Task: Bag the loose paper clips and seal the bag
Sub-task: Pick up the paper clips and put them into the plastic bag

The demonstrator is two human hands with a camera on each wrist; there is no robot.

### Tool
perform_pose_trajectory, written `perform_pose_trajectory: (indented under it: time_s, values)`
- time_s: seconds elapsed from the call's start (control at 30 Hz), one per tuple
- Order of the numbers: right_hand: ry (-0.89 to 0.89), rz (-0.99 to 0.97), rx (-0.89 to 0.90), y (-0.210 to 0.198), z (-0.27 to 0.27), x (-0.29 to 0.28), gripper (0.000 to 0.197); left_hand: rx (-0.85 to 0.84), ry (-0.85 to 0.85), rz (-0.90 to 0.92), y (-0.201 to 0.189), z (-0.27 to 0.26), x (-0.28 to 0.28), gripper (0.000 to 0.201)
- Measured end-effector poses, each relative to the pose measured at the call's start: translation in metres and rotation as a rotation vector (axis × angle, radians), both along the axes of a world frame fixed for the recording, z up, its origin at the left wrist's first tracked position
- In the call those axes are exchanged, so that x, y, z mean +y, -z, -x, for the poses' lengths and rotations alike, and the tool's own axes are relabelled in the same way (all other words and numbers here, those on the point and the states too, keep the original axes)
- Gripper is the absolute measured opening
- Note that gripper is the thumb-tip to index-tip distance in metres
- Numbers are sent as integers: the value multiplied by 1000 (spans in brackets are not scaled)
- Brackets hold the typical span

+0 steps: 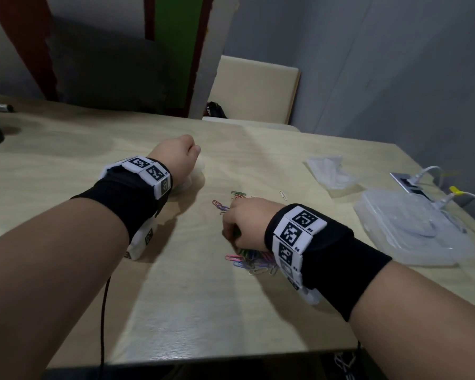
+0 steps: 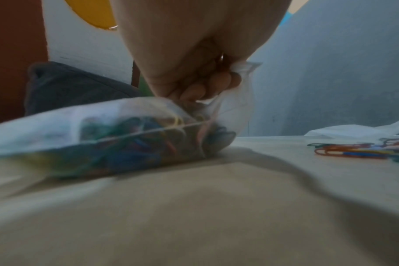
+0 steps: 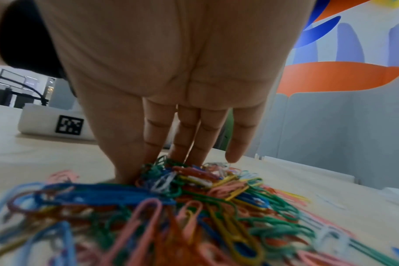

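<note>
The left hand [image 2: 194, 72] is curled tight round the gathered mouth of one clear plastic bag [image 2: 116, 136], pinching the neck shut between fingers and palm. The bag lies on its side on the table [image 1: 192, 311], its long axis running leftward from the hand in the left wrist view, the mouth end raised at the hand; it is already partly filled with colored paper clips. In the head view the bag is mostly hidden under that hand.

The right hand [image 1: 243, 224] is well apart from the left, reaching down with fingers [image 3: 157, 136] straight and their tips dug into the far side of one heap of loose paper clips [image 3: 194, 207]: blue, green, pink, orange, yellow and white, too many and too tangled to count. One white clip [image 1: 283, 194] lies alone beyond the heap.

Both wrists wear black bands with square black-and-white code tags; the right ones read R3, R4, R5. Further right sit a crumpled clear bag [image 1: 331, 171] and a clear plastic box [image 1: 412, 231].
</note>
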State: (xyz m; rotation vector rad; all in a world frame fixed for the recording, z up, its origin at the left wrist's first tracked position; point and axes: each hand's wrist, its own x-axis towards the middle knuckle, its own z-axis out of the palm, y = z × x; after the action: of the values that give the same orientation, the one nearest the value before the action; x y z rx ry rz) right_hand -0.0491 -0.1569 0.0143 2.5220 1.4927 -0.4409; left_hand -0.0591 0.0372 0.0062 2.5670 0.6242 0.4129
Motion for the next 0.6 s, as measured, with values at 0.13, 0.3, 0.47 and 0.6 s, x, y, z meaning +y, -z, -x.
perform_pose_trajectory:
  time_s: [0.13,0.3,0.47,0.6]
  values:
    - [52,-94,-36,5,-11,0,26,-12,26,9,-3,2,-11,30]
    - [41,16,-53,17,-17,15,66,-35,60,34,-3,6,-27,30]
    - [88,81,-92,18,-24,4,70,-53,109,43,0,5,-30,29]
    - [201,-22,-64,14,-40,-6,61,-66,157,59,1,2,-38,26]
